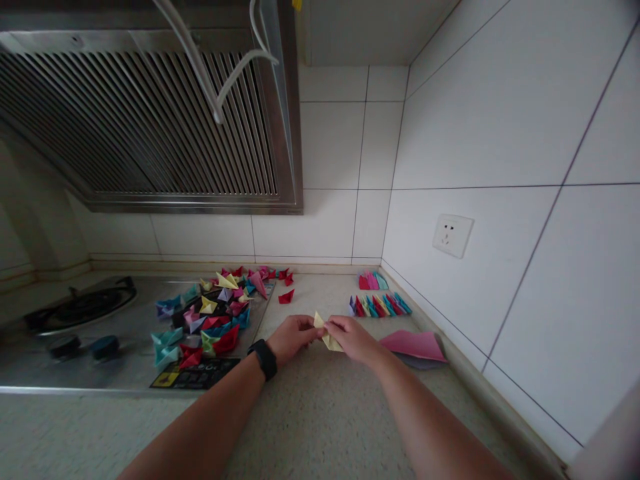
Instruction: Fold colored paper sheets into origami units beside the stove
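Both hands meet over the pale grey speckled counter (305, 420), pinching one pale yellow piece of folded paper (332, 343) between them. The left hand (294, 337), with a black band (264, 360) at its wrist, has thumb and fingers drawn together on the piece's left edge; the right hand (354, 339) is likewise curled in, its fingertips on the upper right side, so the grip probably steadies the paper while its creases are worked. The paper is held just above or against the counter; which, I cannot tell. Near the right hand lies a stack of flat pink and grey paper sheets (413, 343), perhaps left there for easy reach. Beyond it, a neat row of multicoloured narrow folded papers (380, 305) and a smaller red, pink and turquoise group (373, 281) seem lined up to keep like pieces together. At left, a loose heap of multicoloured paper boats (217, 323) covers part of the steel gas stovetop (133, 363), likely using it as spare surface. The black label with a yellow patch (195, 375) carries print too blurred to read, and no brand is legible.
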### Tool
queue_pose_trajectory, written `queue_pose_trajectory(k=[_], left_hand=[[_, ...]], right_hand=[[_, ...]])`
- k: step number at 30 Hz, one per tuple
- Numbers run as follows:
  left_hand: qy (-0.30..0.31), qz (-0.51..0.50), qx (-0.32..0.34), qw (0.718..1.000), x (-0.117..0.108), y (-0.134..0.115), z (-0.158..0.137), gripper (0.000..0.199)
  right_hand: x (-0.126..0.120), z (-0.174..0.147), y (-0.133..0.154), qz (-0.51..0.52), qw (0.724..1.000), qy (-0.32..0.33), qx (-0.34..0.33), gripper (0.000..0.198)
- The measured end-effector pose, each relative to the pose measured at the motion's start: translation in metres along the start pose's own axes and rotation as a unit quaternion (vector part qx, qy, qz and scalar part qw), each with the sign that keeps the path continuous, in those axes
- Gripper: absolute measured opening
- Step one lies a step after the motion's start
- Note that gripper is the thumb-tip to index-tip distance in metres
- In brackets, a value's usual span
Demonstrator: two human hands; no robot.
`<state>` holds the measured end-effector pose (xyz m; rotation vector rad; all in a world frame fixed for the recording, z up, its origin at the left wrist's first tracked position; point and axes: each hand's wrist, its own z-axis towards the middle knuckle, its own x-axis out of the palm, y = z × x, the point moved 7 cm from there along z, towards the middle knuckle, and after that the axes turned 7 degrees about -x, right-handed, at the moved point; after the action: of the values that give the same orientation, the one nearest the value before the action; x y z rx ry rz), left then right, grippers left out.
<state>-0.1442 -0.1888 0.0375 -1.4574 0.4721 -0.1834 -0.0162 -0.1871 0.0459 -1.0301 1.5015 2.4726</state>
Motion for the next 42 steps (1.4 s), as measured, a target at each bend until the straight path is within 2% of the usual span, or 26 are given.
queue_pose_trajectory(k=[6,13,19,24,27,30,38,42], left_hand=[[-0.025,-0.016,-0.021,0.999,0.001,-0.003,-0.002,0.045],[0.024,0.019,-0.017,0.999,0.011,-0.003,-0.006,0.048],[0.035,0.028,-0.005,0.999,0.013,-0.009,-0.009,0.046],[0.041,0.055,0.001,0.998,0.011,-0.011,-0.009,0.046],[0.049,0.068,0.023,0.996,0.012,-0.014,-0.01,0.046],[0.066,0.057,0.033,0.996,0.015,-0.017,-0.012,0.045],[0.09,0.03,-0.001,0.995,0.018,-0.018,-0.017,0.042],[0.094,0.027,0.005,0.995,0.018,-0.019,-0.017,0.041]], right_hand=[[0.004,0.002,-0.004,0.065,0.998,-0.02,0.011,0.05],[0.001,0.004,-0.003,0.038,0.998,-0.043,0.004,0.048],[0.001,0.001,0.003,0.067,0.997,-0.047,0.015,0.054],[0.005,-0.001,0.008,0.102,0.995,-0.015,0.013,0.059],[0.006,-0.001,0.007,0.079,0.997,-0.008,0.015,0.058],[0.007,0.0,0.008,0.058,0.998,-0.021,0.009,0.056],[0.006,0.004,0.005,0.049,0.998,-0.044,0.005,0.053],[0.008,0.004,-0.003,0.094,0.994,-0.043,0.031,0.056]])
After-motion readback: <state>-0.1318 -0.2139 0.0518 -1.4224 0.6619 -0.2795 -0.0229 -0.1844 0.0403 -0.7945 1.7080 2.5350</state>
